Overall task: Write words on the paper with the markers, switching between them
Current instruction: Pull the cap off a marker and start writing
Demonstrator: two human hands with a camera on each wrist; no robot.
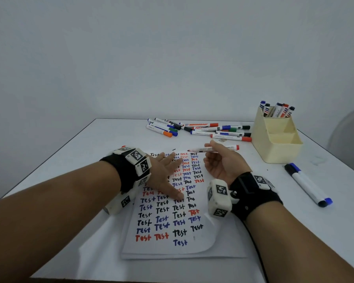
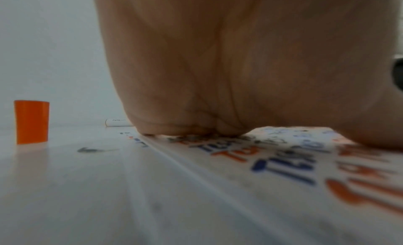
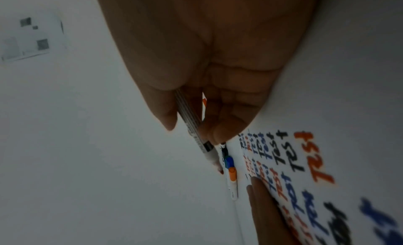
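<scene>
A white paper [image 1: 168, 225] covered with rows of "Test" in black, blue and red lies mid-table. My left hand [image 1: 168, 170] rests flat on its upper part with straight, spread fingers; the left wrist view shows the palm [image 2: 218, 76] pressing the paper [image 2: 283, 162]. Just beyond the paper's top right corner, my right hand [image 1: 217, 158] pinches an uncapped red marker [image 1: 213, 149] that lies roughly level, tip pointing left. In the right wrist view the thumb and fingers [image 3: 218, 119] grip the marker barrel [image 3: 191, 126] above the table. A red cap [image 2: 31, 122] stands upright left of my left wrist.
A pile of several markers [image 1: 192, 128] lies at the back of the table. A beige organizer [image 1: 276, 144] with more markers stands at back right. Two capped markers, one blue and one black [image 1: 307, 184], lie to the right of my right hand.
</scene>
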